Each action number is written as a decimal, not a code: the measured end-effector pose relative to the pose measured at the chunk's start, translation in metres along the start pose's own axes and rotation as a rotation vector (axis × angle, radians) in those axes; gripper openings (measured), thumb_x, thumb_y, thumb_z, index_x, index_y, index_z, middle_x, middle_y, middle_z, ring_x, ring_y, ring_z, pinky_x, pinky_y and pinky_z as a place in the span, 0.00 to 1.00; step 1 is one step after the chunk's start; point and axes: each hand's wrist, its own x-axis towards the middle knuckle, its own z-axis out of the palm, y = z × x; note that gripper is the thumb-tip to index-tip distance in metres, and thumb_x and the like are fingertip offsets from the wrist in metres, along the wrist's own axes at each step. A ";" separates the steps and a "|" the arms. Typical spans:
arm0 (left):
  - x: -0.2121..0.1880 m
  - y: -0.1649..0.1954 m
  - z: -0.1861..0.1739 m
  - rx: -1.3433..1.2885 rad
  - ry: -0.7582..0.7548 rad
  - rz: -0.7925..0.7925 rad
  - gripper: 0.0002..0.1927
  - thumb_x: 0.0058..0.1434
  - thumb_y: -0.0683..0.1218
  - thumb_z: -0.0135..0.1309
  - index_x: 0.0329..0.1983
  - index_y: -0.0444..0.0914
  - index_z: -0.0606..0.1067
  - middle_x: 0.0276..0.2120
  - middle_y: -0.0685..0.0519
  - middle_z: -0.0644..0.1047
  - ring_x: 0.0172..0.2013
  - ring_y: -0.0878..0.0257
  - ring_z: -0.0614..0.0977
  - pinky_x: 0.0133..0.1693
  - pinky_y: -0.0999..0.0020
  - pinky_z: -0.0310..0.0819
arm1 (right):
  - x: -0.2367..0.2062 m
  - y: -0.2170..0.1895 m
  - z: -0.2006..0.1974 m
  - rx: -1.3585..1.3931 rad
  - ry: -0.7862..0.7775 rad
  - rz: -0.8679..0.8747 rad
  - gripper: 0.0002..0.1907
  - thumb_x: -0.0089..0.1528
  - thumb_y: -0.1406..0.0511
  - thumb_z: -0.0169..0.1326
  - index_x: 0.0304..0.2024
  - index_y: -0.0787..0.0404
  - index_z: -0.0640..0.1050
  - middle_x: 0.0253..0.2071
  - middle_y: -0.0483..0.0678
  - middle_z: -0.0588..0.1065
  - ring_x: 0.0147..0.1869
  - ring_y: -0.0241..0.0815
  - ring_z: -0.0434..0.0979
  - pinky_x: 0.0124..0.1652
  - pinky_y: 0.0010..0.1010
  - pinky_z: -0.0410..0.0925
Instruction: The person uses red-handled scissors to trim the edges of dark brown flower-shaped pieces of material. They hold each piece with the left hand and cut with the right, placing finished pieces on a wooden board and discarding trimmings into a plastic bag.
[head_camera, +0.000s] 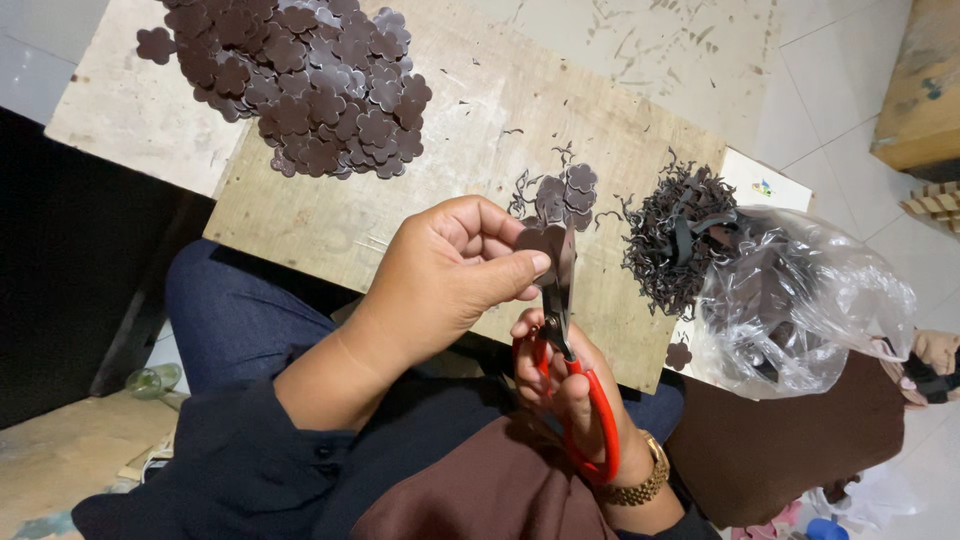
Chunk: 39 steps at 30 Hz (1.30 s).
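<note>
My left hand (450, 275) is closed in a pinch, thumb over fingers, on a small dark brown flower-shaped cutout of thin, matte, leathery sheet (543, 243), held just above the near edge of the pale plywood board that serves as my desk (400, 200). My right hand (560, 385) is wrapped through the loops of the red-handled scissors (565, 350), whose short dark metal blades point up and meet the cutout close to my left thumb. That closeness is the main risk as I see it: the thumb tip sits almost on the blade line, so a hasty squeeze could nick skin, and the piece is so small that a slack pinch would let it twist and spoil a scalloped petal. It could also slip into my lap, where brown cloth would hide it. Beyond the blades lies a little cluster of finished brown flowers (565, 190), flat with rounded lobes, and far up the board a big heap of the same flower cutouts (300, 80), overlapping like scales. To the right sits a tangled mound of thin curly dark offcuts (675, 240), wiry and springy-looking, touching a crumpled clear plastic bag (800, 300) that is glossy and holds more dark scraps. The board is scuffed, its grain dry and rough.
</note>
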 end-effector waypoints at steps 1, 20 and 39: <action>0.000 0.001 -0.001 0.015 -0.004 -0.004 0.07 0.61 0.37 0.61 0.39 0.30 0.74 0.30 0.50 0.81 0.29 0.68 0.83 0.33 0.75 0.80 | 0.000 0.001 -0.001 -0.005 -0.003 0.002 0.50 0.57 0.32 0.53 0.61 0.64 0.64 0.32 0.41 0.61 0.31 0.31 0.54 0.30 0.24 0.53; 0.001 -0.001 0.001 0.098 -0.067 0.014 0.05 0.62 0.37 0.59 0.36 0.31 0.74 0.28 0.52 0.80 0.26 0.69 0.82 0.29 0.76 0.77 | 0.001 -0.011 0.008 0.028 -0.110 -0.052 0.49 0.63 0.33 0.48 0.65 0.65 0.61 0.38 0.44 0.61 0.38 0.35 0.58 0.39 0.27 0.58; 0.002 -0.011 0.006 0.042 -0.072 -0.002 0.05 0.62 0.37 0.59 0.38 0.34 0.73 0.26 0.53 0.79 0.25 0.70 0.80 0.29 0.76 0.76 | -0.003 -0.016 0.011 -0.009 -0.090 -0.037 0.52 0.63 0.32 0.44 0.66 0.69 0.58 0.38 0.44 0.59 0.39 0.36 0.56 0.40 0.27 0.57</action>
